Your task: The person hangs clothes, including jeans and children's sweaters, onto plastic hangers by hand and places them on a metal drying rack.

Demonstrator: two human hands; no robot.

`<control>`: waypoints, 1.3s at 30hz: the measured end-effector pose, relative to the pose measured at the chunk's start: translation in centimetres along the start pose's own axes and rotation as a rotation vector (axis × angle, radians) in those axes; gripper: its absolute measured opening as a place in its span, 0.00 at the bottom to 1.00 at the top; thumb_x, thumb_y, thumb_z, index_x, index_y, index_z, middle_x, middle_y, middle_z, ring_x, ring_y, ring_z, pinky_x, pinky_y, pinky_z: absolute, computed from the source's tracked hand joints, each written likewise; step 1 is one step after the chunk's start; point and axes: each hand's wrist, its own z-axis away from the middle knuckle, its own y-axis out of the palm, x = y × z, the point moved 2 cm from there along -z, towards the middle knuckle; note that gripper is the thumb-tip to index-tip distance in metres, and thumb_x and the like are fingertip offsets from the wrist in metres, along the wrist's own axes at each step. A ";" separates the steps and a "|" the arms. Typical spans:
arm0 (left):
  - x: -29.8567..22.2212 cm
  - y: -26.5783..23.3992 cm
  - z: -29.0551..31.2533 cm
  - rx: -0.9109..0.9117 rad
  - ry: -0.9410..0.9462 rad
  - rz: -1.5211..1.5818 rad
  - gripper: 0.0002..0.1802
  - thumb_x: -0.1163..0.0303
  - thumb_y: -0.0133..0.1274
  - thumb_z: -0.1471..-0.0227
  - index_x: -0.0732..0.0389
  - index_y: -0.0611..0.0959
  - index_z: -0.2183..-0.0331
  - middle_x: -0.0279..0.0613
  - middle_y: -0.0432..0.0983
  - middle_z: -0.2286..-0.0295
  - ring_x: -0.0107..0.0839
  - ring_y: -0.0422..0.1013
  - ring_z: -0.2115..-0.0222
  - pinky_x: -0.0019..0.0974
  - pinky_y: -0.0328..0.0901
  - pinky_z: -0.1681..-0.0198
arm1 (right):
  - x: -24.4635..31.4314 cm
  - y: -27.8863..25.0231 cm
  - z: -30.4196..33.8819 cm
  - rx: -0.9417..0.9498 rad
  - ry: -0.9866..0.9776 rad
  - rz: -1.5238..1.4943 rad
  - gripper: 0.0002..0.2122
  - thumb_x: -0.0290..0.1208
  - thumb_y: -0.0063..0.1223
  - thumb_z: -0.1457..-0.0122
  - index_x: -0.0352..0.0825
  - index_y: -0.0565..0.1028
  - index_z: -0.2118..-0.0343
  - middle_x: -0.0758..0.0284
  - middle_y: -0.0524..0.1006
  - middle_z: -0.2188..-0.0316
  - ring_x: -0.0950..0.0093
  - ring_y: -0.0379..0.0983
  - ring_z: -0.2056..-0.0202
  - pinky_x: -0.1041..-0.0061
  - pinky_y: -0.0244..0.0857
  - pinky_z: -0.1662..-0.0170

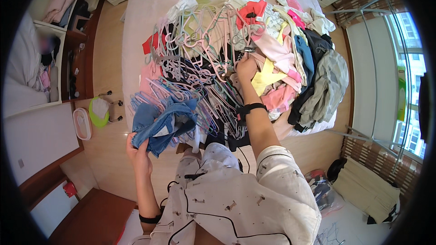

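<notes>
My left hand (139, 149) is closed on the edge of a blue denim garment (161, 120), which hangs bunched over the near left of the hanger heap. A pale patch shows on the denim. My right hand (246, 67) is stretched over the middle of the bed, closed, with a small dark and silver clip (249, 50) at its fingertips. That clip seems to belong to a pink hanger (247, 29), partly lost among the others. Many pastel plastic hangers (200, 41) lie tangled left of this hand. Beside it on the right is a yellow garment (269, 78).
The clothes heap lies on a bed (145, 9); a grey garment (324, 90) spreads at its right edge. A metal drying rack (370, 63) stands by the window. On the left floor are a green stool (98, 111) and a pink basin (82, 123).
</notes>
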 end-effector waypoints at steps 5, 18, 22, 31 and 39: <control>0.9 -1.3 0.2 -0.028 0.000 0.019 0.12 0.78 0.55 0.48 0.57 0.74 0.60 0.31 0.73 0.66 0.21 0.71 0.67 0.27 0.68 0.66 | 7.2 -1.9 4.2 -0.204 -0.487 0.219 0.15 0.25 0.49 0.47 0.30 0.70 0.55 0.55 0.72 0.58 0.56 0.68 0.55 0.61 0.63 0.54; -0.5 -1.1 0.8 0.032 0.030 0.030 0.12 0.80 0.55 0.48 0.58 0.74 0.62 0.31 0.73 0.67 0.20 0.70 0.67 0.24 0.66 0.66 | 3.2 3.3 5.3 0.157 -0.328 0.192 0.08 0.31 0.50 0.44 0.35 0.74 0.63 0.59 0.73 0.61 0.59 0.67 0.55 0.57 0.61 0.54; -0.2 -1.1 0.6 0.063 0.055 0.030 0.12 0.81 0.54 0.48 0.59 0.73 0.62 0.31 0.72 0.67 0.19 0.70 0.67 0.24 0.65 0.66 | 3.9 -0.8 5.0 0.036 -0.363 -0.030 0.06 0.30 0.47 0.40 0.33 0.71 0.63 0.56 0.72 0.65 0.57 0.67 0.58 0.57 0.60 0.53; -2.5 -0.5 1.3 -0.016 0.107 -0.002 0.08 0.79 0.55 0.46 0.62 0.75 0.63 0.32 0.73 0.67 0.20 0.68 0.67 0.25 0.64 0.62 | 4.1 -14.6 6.2 0.650 0.069 -0.833 0.07 0.34 0.40 0.31 0.37 0.69 0.59 0.64 0.80 0.69 0.74 0.77 0.73 0.77 0.68 0.76; -7.5 -0.6 -0.6 -0.137 0.418 -0.147 0.08 0.74 0.55 0.45 0.65 0.77 0.62 0.33 0.75 0.68 0.21 0.69 0.67 0.25 0.63 0.60 | 7.3 -33.2 12.4 0.909 -0.211 -0.713 0.07 0.31 0.43 0.32 0.33 0.70 0.59 0.67 0.80 0.71 0.82 0.76 0.71 0.86 0.69 0.74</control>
